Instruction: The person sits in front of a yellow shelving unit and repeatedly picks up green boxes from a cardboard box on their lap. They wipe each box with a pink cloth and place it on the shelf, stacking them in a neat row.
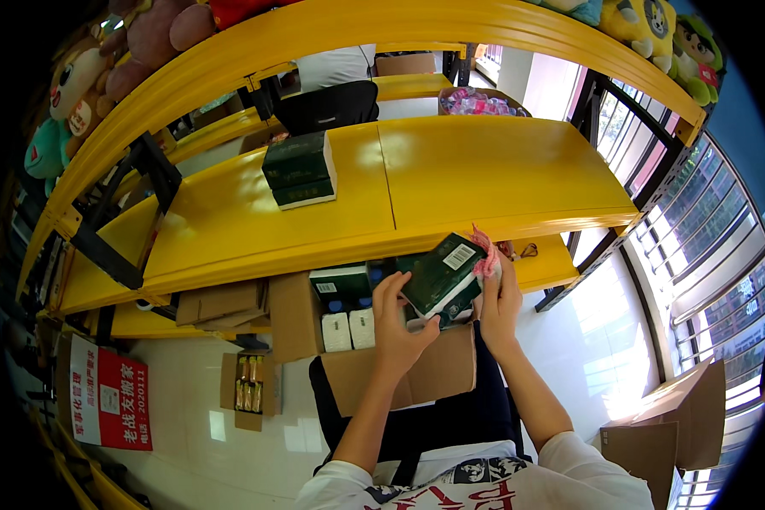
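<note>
A dark green pack [443, 271] with a white side and a barcode label is tilted above an open cardboard box [414, 376]. My left hand [398, 315] grips its left end, fingers at the upper corner and thumb at the lower one. At its right end, my right hand [500, 299] holds the pack together with a crumpled pink-and-white cloth [483, 252]. Inside the box are another green pack [341, 284], white packs [336, 331] and blue caps [336, 306]. What lies beneath the held pack is partly hidden.
Two stacked green packs [299, 169] stand on the yellow metal shelf [484, 172]. Plush toys [644, 29] line the upper shelf. Flattened cardboard [220, 303] lies at the lower left. A small carton of wrapped items [250, 389] and an open carton [663, 427] sit on the floor.
</note>
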`<state>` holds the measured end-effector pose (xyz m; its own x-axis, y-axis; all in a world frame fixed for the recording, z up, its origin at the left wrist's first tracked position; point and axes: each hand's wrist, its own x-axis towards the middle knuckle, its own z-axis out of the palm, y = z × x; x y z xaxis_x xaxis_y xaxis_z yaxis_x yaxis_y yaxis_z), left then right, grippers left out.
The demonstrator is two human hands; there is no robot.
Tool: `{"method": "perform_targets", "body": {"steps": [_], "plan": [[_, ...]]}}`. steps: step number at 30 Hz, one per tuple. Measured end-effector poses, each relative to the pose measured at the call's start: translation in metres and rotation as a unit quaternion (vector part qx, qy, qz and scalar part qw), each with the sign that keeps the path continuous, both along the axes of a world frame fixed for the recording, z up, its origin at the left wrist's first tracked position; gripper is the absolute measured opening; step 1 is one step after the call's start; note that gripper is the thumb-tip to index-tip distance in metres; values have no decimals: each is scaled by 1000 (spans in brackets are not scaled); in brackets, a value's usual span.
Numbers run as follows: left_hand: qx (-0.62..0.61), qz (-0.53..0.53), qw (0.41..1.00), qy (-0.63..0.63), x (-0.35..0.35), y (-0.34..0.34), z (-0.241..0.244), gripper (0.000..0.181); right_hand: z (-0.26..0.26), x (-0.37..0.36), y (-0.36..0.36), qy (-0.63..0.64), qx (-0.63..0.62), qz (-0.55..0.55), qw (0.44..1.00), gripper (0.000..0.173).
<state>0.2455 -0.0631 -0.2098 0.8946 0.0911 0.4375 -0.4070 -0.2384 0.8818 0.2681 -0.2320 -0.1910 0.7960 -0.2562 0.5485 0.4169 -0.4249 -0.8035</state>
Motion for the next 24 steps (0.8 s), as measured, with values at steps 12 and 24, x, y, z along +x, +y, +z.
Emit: {"method": "perform_targets", "body": {"steps": [12,24], "plan": [[17,-5,1000,-7,24,2,-52,104,1,12,27,-80,-451,191,868,47],[38,0,998,43,13,-4,-47,106,-13,38,-22,192,-67,134,970,44]]}}
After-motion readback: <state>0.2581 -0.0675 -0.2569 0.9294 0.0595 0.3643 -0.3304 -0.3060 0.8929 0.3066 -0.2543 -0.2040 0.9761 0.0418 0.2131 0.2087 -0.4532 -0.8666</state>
